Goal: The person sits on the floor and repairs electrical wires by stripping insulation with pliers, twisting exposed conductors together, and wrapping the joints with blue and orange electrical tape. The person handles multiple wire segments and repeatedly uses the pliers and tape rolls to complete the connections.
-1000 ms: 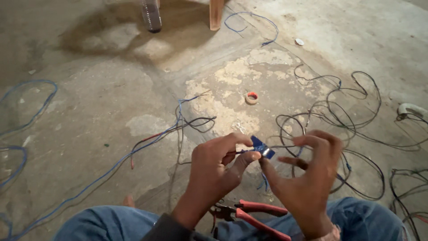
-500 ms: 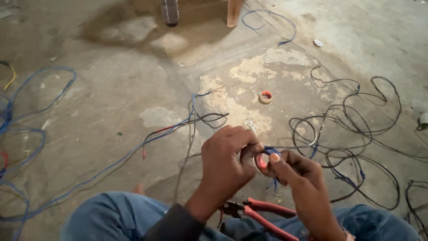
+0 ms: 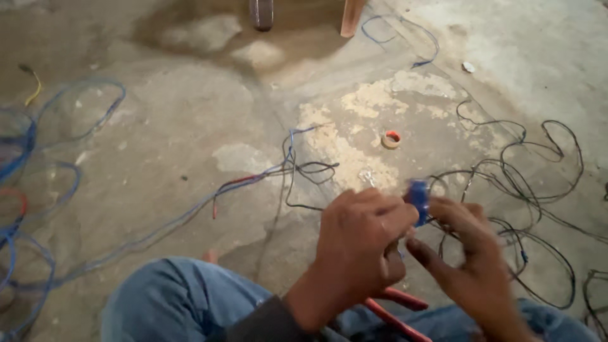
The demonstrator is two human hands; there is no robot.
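Left hand (image 3: 361, 237) grip pinches blue tape (image 3: 418, 201); right hand (image 3: 465, 250) released beside it; bare floor (image 3: 190, 126) ahead.

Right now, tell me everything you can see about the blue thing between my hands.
The blue thing is small, blurred, and looks like a roll or strip of blue tape, though its kind is hard to tell. It is held up above the floor, at the fingertips of the left hand, with the right hand just beside it. It seems to sit where thin dark wires run in; the joint itself is hidden.
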